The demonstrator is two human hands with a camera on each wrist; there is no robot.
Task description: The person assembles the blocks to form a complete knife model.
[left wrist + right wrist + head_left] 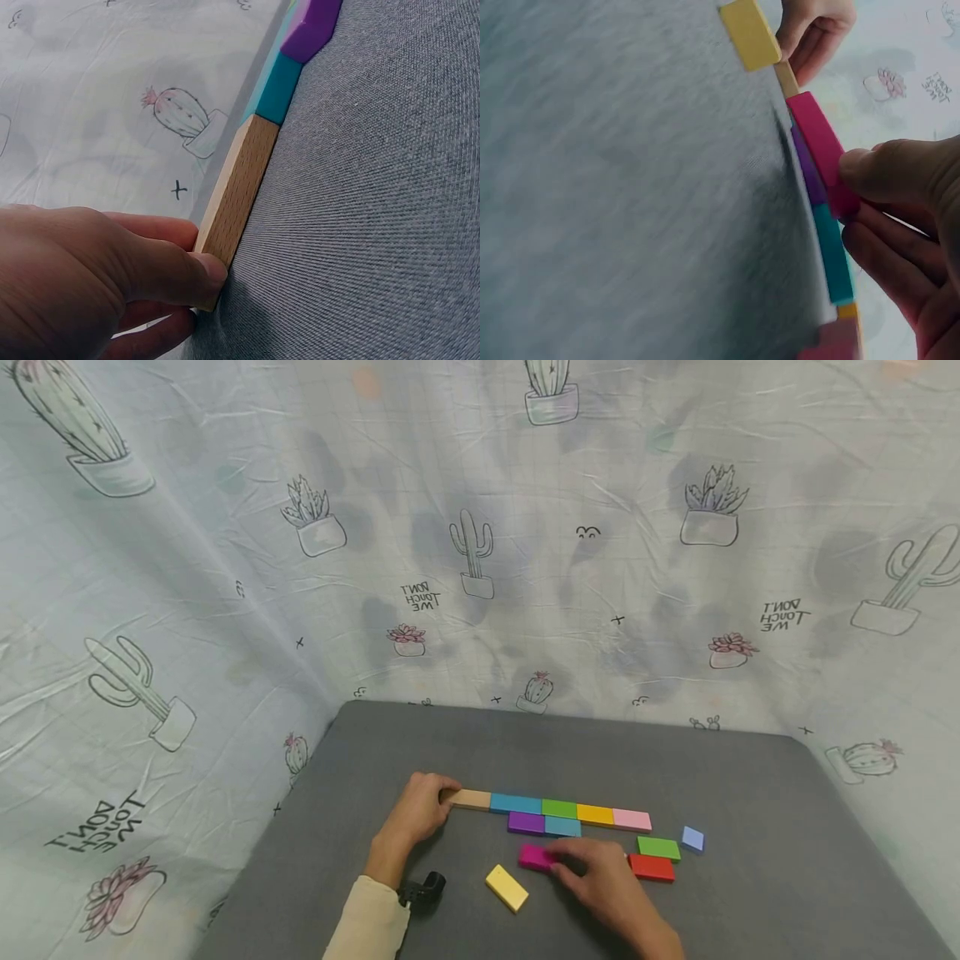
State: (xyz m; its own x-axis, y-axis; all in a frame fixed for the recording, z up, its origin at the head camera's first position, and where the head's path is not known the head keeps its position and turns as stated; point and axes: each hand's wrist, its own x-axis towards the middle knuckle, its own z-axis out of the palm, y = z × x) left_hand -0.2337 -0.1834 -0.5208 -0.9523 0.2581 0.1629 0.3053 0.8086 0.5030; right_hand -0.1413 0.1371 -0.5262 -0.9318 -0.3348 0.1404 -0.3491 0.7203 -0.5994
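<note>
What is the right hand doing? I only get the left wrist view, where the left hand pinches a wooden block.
Observer: The right hand pinches a magenta block.
Operator: What ends the row, opposite the wooden block?
Observer: In the head view, a pink block.
Operator: Anything on the near side of the magenta one?
Observer: Yes, a yellow block, touching no other block.

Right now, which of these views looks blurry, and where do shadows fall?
Right wrist: tabletop soft and smeary, with a broad dark shadow beside the teal block; left wrist: wooden block crisp, grain showing, small shadow near the left hand; head: yellow block fairly sharp.
</note>
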